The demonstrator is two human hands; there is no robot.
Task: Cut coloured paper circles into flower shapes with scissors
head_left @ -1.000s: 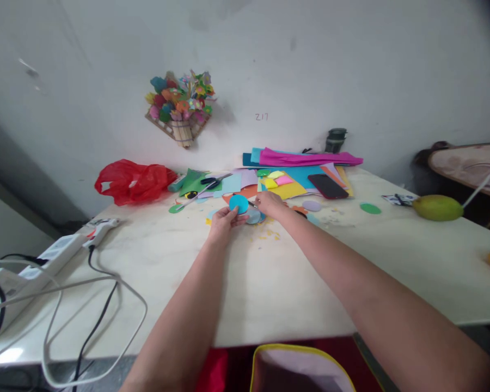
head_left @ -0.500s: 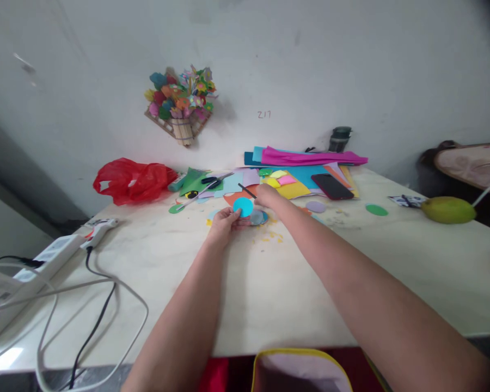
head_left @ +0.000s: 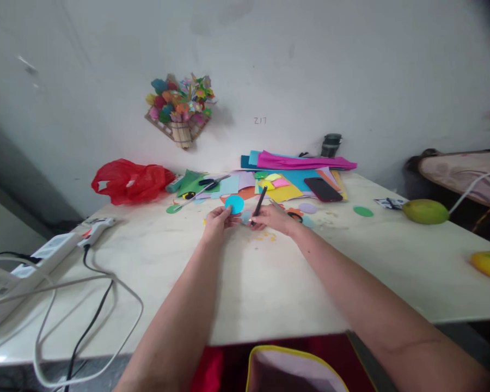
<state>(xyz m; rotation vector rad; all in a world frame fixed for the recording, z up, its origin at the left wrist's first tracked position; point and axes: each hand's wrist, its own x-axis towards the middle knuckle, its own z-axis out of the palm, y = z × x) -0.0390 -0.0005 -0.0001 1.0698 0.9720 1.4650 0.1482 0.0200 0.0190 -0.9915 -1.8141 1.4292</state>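
My left hand (head_left: 219,222) pinches a bright blue paper circle (head_left: 234,204) between thumb and fingers, raised over the table. Close beside it, my right hand (head_left: 270,218) is closed round a dark pen (head_left: 259,203) that stands tilted, its upper end leaning right. The pen's lower end is near the fingers, and I cannot tell if it touches anything. Between the hands lies a pale blue disc (head_left: 246,216), partly covered. Yellow scraps (head_left: 265,236) are scattered just in front. Behind the right wrist a pair of scissors (head_left: 294,216) shows its dark handle.
Coloured sheets (head_left: 289,188), a phone (head_left: 323,189) and another pair of scissors (head_left: 213,182) lie at the back. A red plastic bag (head_left: 133,181) is at the left, above a power strip (head_left: 53,247) with cables. Mangoes (head_left: 426,211) lie on the right. An open yellow-edged bag (head_left: 296,354) hangs below the front edge.
My right hand has drawn back from the sheets toward me with the pen, which is now steeply tilted beside the blue circle. The view has shifted slightly right.
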